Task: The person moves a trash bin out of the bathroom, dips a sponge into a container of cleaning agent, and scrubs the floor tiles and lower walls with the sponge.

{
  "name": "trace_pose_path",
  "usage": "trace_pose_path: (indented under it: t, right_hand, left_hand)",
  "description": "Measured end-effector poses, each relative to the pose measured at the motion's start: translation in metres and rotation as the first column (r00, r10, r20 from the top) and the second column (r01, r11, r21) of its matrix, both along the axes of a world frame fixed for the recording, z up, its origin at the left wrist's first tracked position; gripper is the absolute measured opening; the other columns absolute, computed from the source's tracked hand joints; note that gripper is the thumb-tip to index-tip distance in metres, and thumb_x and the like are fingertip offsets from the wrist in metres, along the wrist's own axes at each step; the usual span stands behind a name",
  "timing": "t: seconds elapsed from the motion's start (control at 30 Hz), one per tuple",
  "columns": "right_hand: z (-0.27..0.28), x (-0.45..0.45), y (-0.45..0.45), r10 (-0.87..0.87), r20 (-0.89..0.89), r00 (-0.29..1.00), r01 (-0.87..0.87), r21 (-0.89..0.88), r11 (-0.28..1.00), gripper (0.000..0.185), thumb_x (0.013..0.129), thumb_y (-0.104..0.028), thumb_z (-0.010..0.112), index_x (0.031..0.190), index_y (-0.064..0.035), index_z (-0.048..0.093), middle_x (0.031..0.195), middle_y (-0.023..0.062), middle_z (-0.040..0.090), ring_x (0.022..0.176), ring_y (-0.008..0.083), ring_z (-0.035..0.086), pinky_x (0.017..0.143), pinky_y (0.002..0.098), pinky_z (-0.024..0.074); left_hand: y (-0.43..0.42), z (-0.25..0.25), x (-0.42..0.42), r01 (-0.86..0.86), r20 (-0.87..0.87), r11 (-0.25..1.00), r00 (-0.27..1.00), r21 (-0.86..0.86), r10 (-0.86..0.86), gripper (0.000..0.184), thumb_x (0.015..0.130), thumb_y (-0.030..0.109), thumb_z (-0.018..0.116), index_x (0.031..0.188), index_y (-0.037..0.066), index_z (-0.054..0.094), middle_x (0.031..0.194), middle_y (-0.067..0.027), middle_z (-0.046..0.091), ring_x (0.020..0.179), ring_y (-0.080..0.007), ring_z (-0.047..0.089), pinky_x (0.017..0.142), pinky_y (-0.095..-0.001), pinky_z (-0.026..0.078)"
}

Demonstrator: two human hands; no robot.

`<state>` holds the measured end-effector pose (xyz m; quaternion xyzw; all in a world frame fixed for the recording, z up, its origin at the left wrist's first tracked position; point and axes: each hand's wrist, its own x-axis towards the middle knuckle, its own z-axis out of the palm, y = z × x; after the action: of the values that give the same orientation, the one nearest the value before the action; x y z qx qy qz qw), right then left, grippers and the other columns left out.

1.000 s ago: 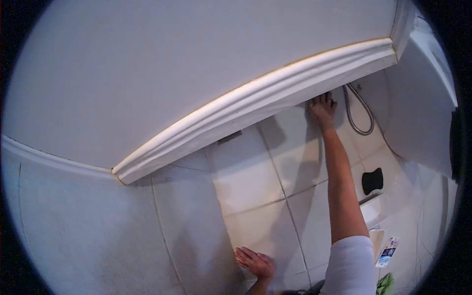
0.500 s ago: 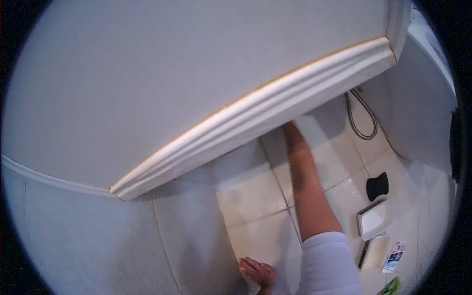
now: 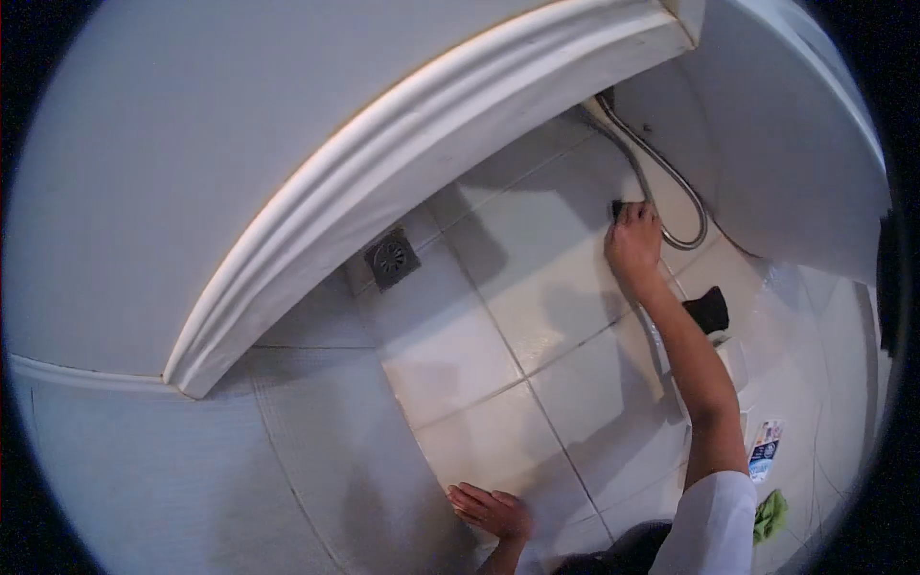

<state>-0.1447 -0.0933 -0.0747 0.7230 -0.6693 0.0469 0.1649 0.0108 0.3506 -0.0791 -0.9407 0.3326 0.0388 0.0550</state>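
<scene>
My right hand (image 3: 635, 238) is closed on a small black object (image 3: 616, 208); only its edge shows past my fingers, so its kind is unclear. That hand is low over the tiled floor (image 3: 508, 326), beside the looped metal shower hose (image 3: 685, 182). At the bottom, my left hand (image 3: 491, 510) rests with fingers stretched out where the wall tiles meet the floor. It holds nothing. Right of my right forearm lies a black wavy-edged pad (image 3: 707, 310).
A square floor drain (image 3: 392, 258) sits under the white moulded ledge (image 3: 431, 115). White trays (image 3: 731, 369) are partly behind my arm. A printed packet (image 3: 765, 450) and a green cloth (image 3: 770, 516) lie at right. A white curved panel (image 3: 795, 163) stands beyond.
My right hand has come out from under the ledge and moved right, towards the hose, with a black object in it. The view has shifted, uncovering the drain. My left hand stays low.
</scene>
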Motion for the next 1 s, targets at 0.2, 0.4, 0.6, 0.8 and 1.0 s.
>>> trace_pose_path:
  t: [0.2, 0.4, 0.6, 0.8, 1.0]
  right_hand:
    - [-0.012, -0.002, -0.064, 0.159, 0.333, 0.93, -0.172, 0.012, 0.985, 0.035, 0.083, -0.018, 0.05, 0.11, 0.0027, 0.06, 0.12, 0.0178, 0.052, 0.112, 0.0347, 0.044, 0.091, 0.045, 0.0371]
    - [-0.041, 0.047, -0.06, 0.161, 0.196, 0.967, -0.153, -0.051, 0.987, 0.043, 0.086, -0.019, 0.045, 0.123, 0.0011, 0.05, 0.129, 0.0188, 0.048, 0.121, 0.0376, 0.042, 0.1, 0.0474, 0.0329]
    - [-0.035, -0.006, -0.03, 0.34, 0.347, 0.874, -0.339, -0.065, 0.938, 0.042, 0.083, -0.014, 0.048, 0.123, -0.0011, 0.051, 0.13, 0.0194, 0.049, 0.119, 0.0387, 0.045, 0.102, 0.0478, 0.0331]
    - [-0.014, 0.047, -0.116, 0.109, 0.348, 0.931, -0.091, -0.07, 0.993, 0.039, 0.085, -0.014, 0.047, 0.122, -0.0015, 0.051, 0.134, 0.0177, 0.046, 0.124, 0.0384, 0.041, 0.106, 0.0493, 0.0272]
    - [-0.047, 0.101, -0.117, 0.259, 0.494, 0.83, -0.378, 0.156, 0.913, 0.047, 0.083, -0.033, 0.052, 0.124, -0.0114, 0.052, 0.132, 0.0091, 0.048, 0.127, 0.0296, 0.039, 0.104, 0.0547, 0.0227]
  left_hand:
    - [0.002, -0.001, 0.003, 0.036, 0.05, 0.997, 0.998, -0.072, -0.033, 0.06, 0.093, 0.03, 0.022, 0.14, -0.008, 0.019, 0.146, -0.0271, 0.018, 0.136, -0.0436, 0.016, 0.108, -0.0554, 0.013]
    - [0.003, -0.003, 0.002, 0.032, 0.047, 0.996, 0.998, -0.085, -0.029, 0.062, 0.093, 0.033, 0.02, 0.139, -0.009, 0.02, 0.146, -0.0275, 0.018, 0.136, -0.0435, 0.015, 0.108, -0.0549, 0.012]
    - [0.004, -0.006, 0.003, 0.037, 0.021, 0.994, 0.999, -0.106, -0.035, 0.062, 0.091, 0.03, 0.026, 0.139, -0.01, 0.019, 0.145, -0.0288, 0.017, 0.137, -0.0433, 0.013, 0.11, -0.0534, 0.011]
    - [0.007, -0.011, 0.004, 0.039, 0.007, 0.989, 0.999, -0.141, -0.039, 0.065, 0.086, 0.025, 0.032, 0.138, -0.011, 0.018, 0.145, -0.0302, 0.015, 0.136, -0.0457, 0.013, 0.108, -0.0566, 0.011]
    - [0.011, -0.011, 0.005, 0.068, 0.001, 0.989, 0.998, -0.13, -0.069, 0.063, 0.09, 0.028, 0.026, 0.138, -0.012, 0.017, 0.144, -0.0315, 0.016, 0.135, -0.0472, 0.014, 0.108, -0.0578, 0.01]
